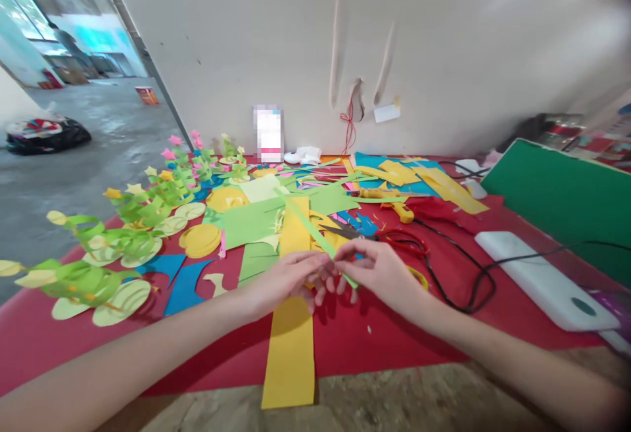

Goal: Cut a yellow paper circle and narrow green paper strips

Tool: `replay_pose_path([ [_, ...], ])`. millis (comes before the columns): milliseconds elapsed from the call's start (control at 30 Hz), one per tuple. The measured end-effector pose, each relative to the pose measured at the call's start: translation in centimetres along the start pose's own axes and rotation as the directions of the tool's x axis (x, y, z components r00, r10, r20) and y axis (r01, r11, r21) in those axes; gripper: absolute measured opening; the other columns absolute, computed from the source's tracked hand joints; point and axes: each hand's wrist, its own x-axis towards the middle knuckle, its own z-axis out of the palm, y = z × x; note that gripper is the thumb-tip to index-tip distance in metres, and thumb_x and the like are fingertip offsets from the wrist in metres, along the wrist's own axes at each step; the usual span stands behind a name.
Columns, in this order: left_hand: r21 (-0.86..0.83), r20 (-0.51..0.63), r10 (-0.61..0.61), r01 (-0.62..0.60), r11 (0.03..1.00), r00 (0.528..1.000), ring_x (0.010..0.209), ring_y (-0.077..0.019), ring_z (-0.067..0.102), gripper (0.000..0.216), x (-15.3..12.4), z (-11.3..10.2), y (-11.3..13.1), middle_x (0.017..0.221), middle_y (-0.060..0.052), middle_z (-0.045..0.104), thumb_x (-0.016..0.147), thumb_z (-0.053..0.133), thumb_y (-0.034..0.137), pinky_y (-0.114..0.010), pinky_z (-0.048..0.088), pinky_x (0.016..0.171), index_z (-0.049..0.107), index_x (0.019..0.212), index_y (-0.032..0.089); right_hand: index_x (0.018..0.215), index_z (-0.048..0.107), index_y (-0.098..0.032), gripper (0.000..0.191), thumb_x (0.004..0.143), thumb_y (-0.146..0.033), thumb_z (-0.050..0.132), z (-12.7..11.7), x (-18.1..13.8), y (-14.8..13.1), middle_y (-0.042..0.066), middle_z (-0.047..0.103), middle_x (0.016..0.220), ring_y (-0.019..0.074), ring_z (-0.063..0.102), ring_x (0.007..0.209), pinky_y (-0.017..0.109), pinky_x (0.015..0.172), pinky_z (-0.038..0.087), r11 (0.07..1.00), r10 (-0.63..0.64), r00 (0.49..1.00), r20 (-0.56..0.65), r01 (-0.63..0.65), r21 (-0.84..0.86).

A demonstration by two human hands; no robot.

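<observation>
My left hand point(290, 277) and my right hand point(379, 271) meet over the red table cover point(374, 333). Both pinch a narrow green paper strip point(310, 228) that slants up and away from the fingertips. Under the hands lies a long yellow paper strip point(290, 346), running toward the table's front edge. Red-handled scissors point(394, 238) lie just behind my right hand.
Green paper plants with yellow and pink tips point(133, 221) line the left side. Coloured paper scraps point(315, 195) cover the middle. A yellow glue gun point(399, 212) with a black cord point(468, 274), a white flat device point(542, 281) and a green board point(566, 202) are on the right.
</observation>
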Motion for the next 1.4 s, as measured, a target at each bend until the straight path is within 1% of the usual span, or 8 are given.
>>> replay_pose_path([
  [367, 0.011, -0.044, -0.024, 0.025, 1.0, 0.999, 0.043, -0.0091, 0.047, 0.033, 0.4, -0.6, -0.7, 0.052, 0.001, 0.049, 0.082, 0.048, 0.042, -0.02, 0.04, 0.043, 0.051, 0.066, 0.013, 0.082, 0.034, -0.02, 0.036, 0.068, -0.033, 0.064, 1.4, 0.5, 0.1, -0.005, 0.052, 0.069, 0.0092, 0.058, 0.055, 0.022, 0.051, 0.049, 0.986, 0.047, 0.992, 0.119, -0.065, 0.153],
  [467, 0.052, -0.089, -0.004, 0.009, 0.999, 0.996, 0.043, -0.0092, 0.047, 0.027, 0.2, -0.4, -0.7, 0.049, 0.002, 0.05, 0.079, 0.055, 0.035, -0.02, 0.04, 0.045, 0.05, 0.062, 0.014, 0.09, 0.032, -0.021, 0.03, 0.077, -0.037, 0.053, 0.0, 0.2, 0.2, -0.005, 0.054, 0.065, 0.01, 0.054, 0.043, 0.022, 0.039, 0.044, 0.995, 0.068, 0.977, 0.201, -0.051, -0.091],
  [533, 0.067, -0.122, 0.03, -0.022, 0.998, 0.992, 0.045, -0.0095, 0.048, 0.029, 0.0, -0.3, -0.5, 0.049, 0.003, 0.051, 0.08, 0.055, 0.033, -0.02, 0.039, 0.045, 0.048, 0.058, 0.015, 0.097, 0.036, -0.021, 0.019, 0.084, -0.035, 0.04, -1.8, -0.1, 0.4, -0.001, 0.058, 0.071, 0.0121, 0.058, 0.052, 0.024, 0.046, 0.048, 0.854, -0.006, 0.988, 0.153, 0.085, -0.514],
  [600, 0.072, -0.152, 0.065, -0.054, 0.996, 0.986, 0.046, -0.0095, 0.048, 0.031, -0.1, -0.4, -0.3, 0.048, 0.003, 0.051, 0.081, 0.052, 0.032, -0.02, 0.037, 0.046, 0.046, 0.056, 0.016, 0.103, 0.044, -0.018, 0.023, 0.084, -0.029, 0.039, -4.1, -0.5, 0.9, 0.008, 0.061, 0.09, 0.0197, 0.06, 0.082, 0.034, 0.071, 0.049, 0.537, -0.142, 0.988, 0.064, 0.131, -0.834],
  [867, 0.04, -0.21, 0.099, -0.093, 0.995, 0.973, 0.042, -0.0088, 0.049, 0.032, 0.1, -0.7, -0.5, 0.048, 0.002, 0.052, 0.08, 0.052, 0.027, -0.021, 0.036, 0.045, 0.044, 0.051, 0.016, 0.119, 0.046, -0.007, 0.053, 0.067, -0.01, 0.043, -7.3, -1.1, 4.1, 0.019, 0.05, 0.111, 0.0331, 0.046, 0.101, 0.048, 0.085, 0.037, 0.302, -0.186, 0.98, -0.076, -0.016, -0.953],
  [1033, 0.011, -0.256, 0.086, -0.086, 0.996, 0.963, 0.04, -0.0085, 0.049, 0.022, 0.1, -0.4, -0.5, 0.045, 0.005, 0.045, 0.077, 0.055, 0.026, -0.02, 0.035, 0.042, 0.052, 0.058, 0.015, 0.122, 0.046, -0.008, 0.068, 0.055, -0.01, 0.049, -7.1, -0.3, 3.6, 0.016, 0.048, 0.093, 0.0332, 0.048, 0.088, 0.045, 0.074, 0.041, 0.399, -0.149, 0.973, -0.174, -0.102, -0.911],
  [1233, -0.024, -0.268, 0.095, -0.105, 0.994, 0.959, 0.035, -0.0095, 0.048, 0.018, 0.4, -0.4, -0.1, 0.039, 0.006, 0.044, 0.083, 0.046, 0.028, -0.019, 0.034, 0.039, 0.057, 0.076, 0.015, 0.11, 0.047, -0.017, 0.044, 0.068, -0.025, 0.04, -8.0, -1.4, 0.1, 0.008, 0.051, 0.083, 0.0202, 0.053, 0.07, 0.035, 0.063, 0.046, 0.749, -0.057, 0.992, -0.109, -0.03, -0.662],
  [1400, -0.057, -0.293, 0.161, -0.186, 0.981, 0.942, 0.034, -0.0107, 0.047, 0.021, 1.5, -1.0, 0.7, 0.035, 0.006, 0.041, 0.086, 0.037, 0.028, -0.019, 0.035, 0.039, 0.053, 0.078, 0.017, 0.088, 0.047, -0.022, 0.02, 0.083, -0.032, 0.03, -6.4, -2.4, -1.2, 0.001, 0.045, 0.068, 0.0126, 0.046, 0.052, 0.025, 0.042, 0.042, 0.974, 0.137, 0.983, 0.119, -0.156, 0.166],
])
